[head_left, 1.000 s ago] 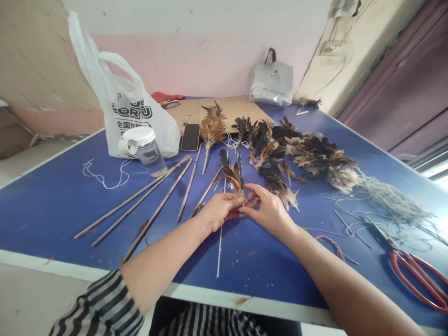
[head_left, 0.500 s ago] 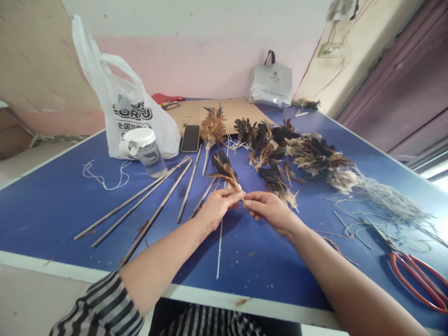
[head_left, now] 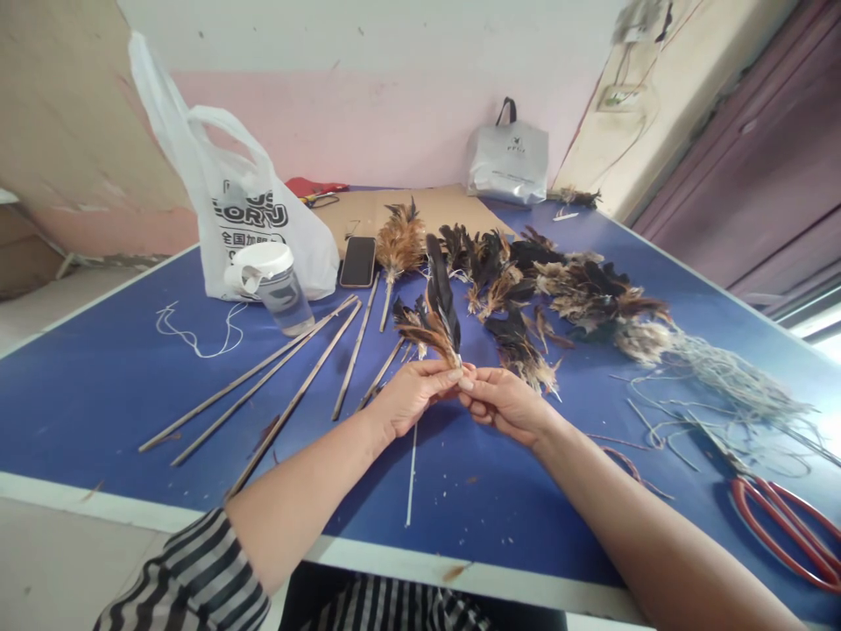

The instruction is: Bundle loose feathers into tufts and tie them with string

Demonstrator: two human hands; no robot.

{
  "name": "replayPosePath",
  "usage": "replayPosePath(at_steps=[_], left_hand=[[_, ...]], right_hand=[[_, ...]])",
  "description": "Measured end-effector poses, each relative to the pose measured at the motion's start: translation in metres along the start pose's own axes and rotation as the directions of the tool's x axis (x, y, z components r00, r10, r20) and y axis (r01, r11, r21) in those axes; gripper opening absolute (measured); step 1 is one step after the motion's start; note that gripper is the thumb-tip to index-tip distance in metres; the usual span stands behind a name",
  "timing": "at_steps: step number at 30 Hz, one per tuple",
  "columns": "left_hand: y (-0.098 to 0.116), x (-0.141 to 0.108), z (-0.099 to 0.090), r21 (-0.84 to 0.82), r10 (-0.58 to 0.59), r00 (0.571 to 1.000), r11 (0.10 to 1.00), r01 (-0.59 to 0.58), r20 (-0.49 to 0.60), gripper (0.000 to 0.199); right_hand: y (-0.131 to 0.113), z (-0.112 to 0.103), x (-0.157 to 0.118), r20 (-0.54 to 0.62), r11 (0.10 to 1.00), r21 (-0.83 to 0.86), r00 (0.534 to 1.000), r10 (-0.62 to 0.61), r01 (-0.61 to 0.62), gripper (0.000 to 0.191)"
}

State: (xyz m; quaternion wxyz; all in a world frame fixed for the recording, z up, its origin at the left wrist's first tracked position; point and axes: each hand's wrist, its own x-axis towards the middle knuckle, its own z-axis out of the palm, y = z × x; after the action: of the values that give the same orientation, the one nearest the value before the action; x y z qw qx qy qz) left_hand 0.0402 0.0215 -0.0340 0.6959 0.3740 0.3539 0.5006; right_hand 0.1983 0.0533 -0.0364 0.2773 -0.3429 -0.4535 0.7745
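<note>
Near the middle of the blue table, my left hand [head_left: 417,394] pinches the base of a bunch of black and brown feathers [head_left: 441,307], which points up and away from me. My right hand [head_left: 503,401] is closed at the same base, its fingertips touching those of my left. Whatever lies between the fingertips is mostly hidden. Just behind the held bunch lies a small dark feather tuft [head_left: 411,315]. To the right is a loose black and tan feather bunch [head_left: 522,350]. A feather bunch on a stick [head_left: 399,245] rests farther back.
Several thin sticks [head_left: 295,403] lie to the left, near a lidded cup [head_left: 282,289], a white plastic bag [head_left: 263,219] and a phone [head_left: 358,261]. At right are feather piles [head_left: 591,294], tangled string [head_left: 742,377] and red-handled scissors [head_left: 775,517]. A silver bag [head_left: 509,162] stands behind.
The held feathers have turned more upright and now show long black plumes. My right hand has come closer against my left at the base. A small dark tuft now shows behind them.
</note>
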Motion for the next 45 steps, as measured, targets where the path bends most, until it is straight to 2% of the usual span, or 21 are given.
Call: replayPosePath(at_steps=[4,7,10,12,14,15,16,18,20,22,25,27,30,32,36,40,42,45], left_hand=[[0.0,-0.001,0.002,-0.008,0.023,1.0,1.0,-0.023,-0.006,0.032],[-0.003,0.0,0.001,-0.006,0.032,0.999,0.999,-0.032,-0.039,0.033],[-0.006,0.002,-0.001,0.04,0.033,0.996,0.999,-0.03,-0.086,0.033],[-0.008,0.003,-0.002,0.104,0.025,0.99,0.995,-0.011,-0.136,0.032],[-0.009,0.004,-0.004,0.151,0.015,0.983,0.988,0.014,-0.184,0.03],[-0.009,0.005,-0.004,0.16,0.009,0.979,0.987,0.025,-0.203,0.029],[-0.009,0.006,-0.005,0.158,0.002,0.977,0.987,0.033,-0.215,0.028],[-0.008,0.006,-0.006,0.13,-0.014,0.973,0.99,0.045,-0.23,0.027],[-0.007,0.007,-0.006,0.106,-0.032,0.969,0.993,0.06,-0.246,0.025],[-0.006,0.006,-0.005,0.103,-0.043,0.966,0.992,0.072,-0.256,0.023],[-0.005,0.006,-0.005,0.107,-0.054,0.964,0.991,0.085,-0.26,0.021],[-0.005,0.006,-0.005,0.094,-0.066,0.966,0.991,0.092,-0.248,0.019],[-0.004,0.006,-0.006,0.067,-0.097,0.967,0.991,0.115,-0.236,0.016],[-0.004,0.006,-0.005,0.053,-0.123,0.965,0.989,0.139,-0.231,0.015],[-0.003,0.005,-0.003,0.04,-0.169,0.963,0.983,0.181,-0.211,0.013],[-0.002,0.004,-0.002,0.015,-0.194,0.955,0.979,0.203,-0.225,0.01],[-0.002,0.005,-0.003,0.006,-0.183,0.956,0.982,0.189,-0.228,0.01],[-0.002,0.006,-0.006,0.007,-0.156,0.959,0.987,0.162,-0.237,0.01]], right_hand=[[0.004,0.002,0.002,-0.055,0.999,0.012,0.998,-0.032,0.033,0.03],[0.009,0.006,0.004,-0.104,0.997,-0.045,0.992,-0.074,0.069,0.031],[0.008,0.01,0.003,-0.149,0.97,-0.226,0.981,-0.124,0.088,0.032],[0.001,0.008,0.0,-0.147,0.903,-0.424,0.98,-0.134,0.06,0.03],[-0.011,-0.002,-0.004,-0.144,0.769,-0.638,0.974,-0.177,0.046,0.026],[-0.018,-0.01,-0.006,-0.16,0.684,-0.727,0.955,-0.252,0.058,0.022],[-0.025,-0.019,-0.008,-0.181,0.596,-0.8,0.919,-0.351,0.07,0.02],[-0.036,-0.038,-0.01,-0.262,0.505,-0.863,0.836,-0.482,0.02,0.019],[-0.04,-0.055,-0.009,-0.28,0.427,-0.903,0.809,-0.516,-0.04,0.02],[-0.04,-0.065,-0.007,-0.203,0.28,-0.958,0.824,-0.529,-0.057,0.017],[-0.036,-0.068,-0.006,-0.042,-0.032,-0.997,0.859,-0.511,-0.068,0.019],[-0.034,-0.068,-0.007,0.035,-0.208,-0.975,0.873,-0.486,-0.077,0.023],[-0.032,-0.07,-0.006,0.125,-0.362,-0.931,0.887,-0.445,-0.05,0.025],[-0.031,-0.072,-0.004,0.157,-0.405,-0.914,0.887,-0.434,-0.036,0.023],[-0.029,-0.074,0.005,0.173,-0.408,-0.913,0.889,-0.424,-0.016,0.018],[-0.029,-0.066,0.009,0.204,-0.433,-0.901,0.895,-0.396,0.014,0.017],[-0.029,-0.061,0.007,0.255,-0.462,-0.885,0.885,-0.389,0.052,0.018],[-0.03,-0.05,0.001,0.35,-0.503,-0.857,0.842,-0.41,0.112,0.02]])
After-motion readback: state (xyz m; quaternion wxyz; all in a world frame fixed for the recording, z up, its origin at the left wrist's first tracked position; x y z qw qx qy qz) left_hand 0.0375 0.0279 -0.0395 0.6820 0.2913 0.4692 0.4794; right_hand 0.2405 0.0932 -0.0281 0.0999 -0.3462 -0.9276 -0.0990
